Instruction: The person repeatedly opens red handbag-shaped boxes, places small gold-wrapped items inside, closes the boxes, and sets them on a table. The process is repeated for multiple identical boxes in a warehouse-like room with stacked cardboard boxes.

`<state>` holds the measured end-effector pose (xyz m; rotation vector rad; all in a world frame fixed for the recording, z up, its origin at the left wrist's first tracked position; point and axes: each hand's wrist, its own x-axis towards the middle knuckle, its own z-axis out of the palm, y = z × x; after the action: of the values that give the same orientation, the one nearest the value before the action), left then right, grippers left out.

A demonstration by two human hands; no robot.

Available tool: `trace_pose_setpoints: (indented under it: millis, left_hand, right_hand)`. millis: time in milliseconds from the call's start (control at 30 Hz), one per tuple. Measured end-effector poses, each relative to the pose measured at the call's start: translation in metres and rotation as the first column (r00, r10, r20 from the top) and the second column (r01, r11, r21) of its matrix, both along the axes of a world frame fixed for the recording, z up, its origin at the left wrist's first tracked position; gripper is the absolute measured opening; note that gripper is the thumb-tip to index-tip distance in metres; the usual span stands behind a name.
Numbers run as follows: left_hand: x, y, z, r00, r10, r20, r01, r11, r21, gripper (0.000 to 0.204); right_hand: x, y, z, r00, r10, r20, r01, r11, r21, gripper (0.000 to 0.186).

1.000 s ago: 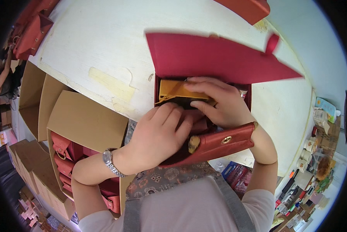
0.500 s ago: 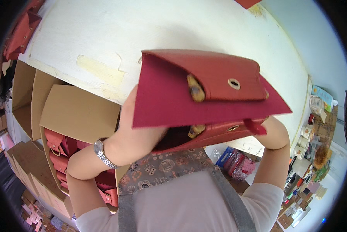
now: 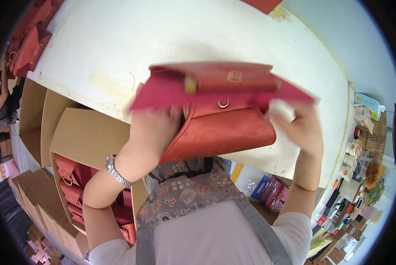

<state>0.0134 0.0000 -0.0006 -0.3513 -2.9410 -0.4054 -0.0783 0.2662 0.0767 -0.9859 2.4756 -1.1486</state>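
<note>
In front of my chest, above the white table, is a red handbag with a metal ring fitting. A crimson panel spreads across its top, carrying a smaller red flap with a blurred, pale metal fitting. Whether these are one bag or two stacked, I cannot tell. My left hand grips the bag's left end, its fingers partly hidden beneath the panel. At the right end, my right hand has thumb and fingers apart, close to the bag's edge; its fingertips are blurred near the panel's right corner.
Below the white table's left edge stands an open cardboard box holding several red bags. More red bags lie at the far left, near another person's arm. Cups and small goods line the right side.
The bag has tipped and shifted left, so its lower red flap faces me more fully. My right hand has come out from behind the lower part, and its fingers now show.
</note>
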Motion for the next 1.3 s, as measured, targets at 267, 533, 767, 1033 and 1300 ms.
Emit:
trace_pose_setpoints:
  millis: [267, 533, 767, 1033, 1300]
  left_hand:
    - [0.003, -0.007, 0.003, 0.999, -0.009, 0.044, -0.014, 0.87, 0.493, 0.043]
    - [0.018, -0.02, 0.021, 0.981, 0.17, 0.096, -0.181, 0.607, 0.774, 0.034]
    - [-0.016, -0.007, 0.028, 0.967, 0.228, -0.113, -0.018, 0.505, 0.863, 0.046]
    - [-0.08, 0.015, 0.022, 0.901, 0.381, -0.209, -0.017, 0.511, 0.86, 0.046]
    - [-0.087, 0.019, 0.016, 0.856, 0.426, -0.294, -0.009, 0.579, 0.815, 0.047]
  right_hand:
    - [0.01, 0.0, -0.025, 0.956, -0.088, 0.28, 0.051, 0.989, 0.138, 0.051]
    - [0.046, 0.017, -0.014, 0.927, 0.264, 0.265, -0.088, 0.843, -0.531, 0.045]
    - [0.06, 0.026, -0.026, 0.732, 0.682, -0.013, -0.601, 0.636, -0.484, 0.025]
    - [0.069, 0.018, -0.038, 0.705, 0.708, 0.05, -0.595, 0.628, -0.501, 0.018]
    - [0.068, 0.015, -0.022, 0.789, 0.572, 0.224, -0.47, 0.797, -0.38, 0.043]
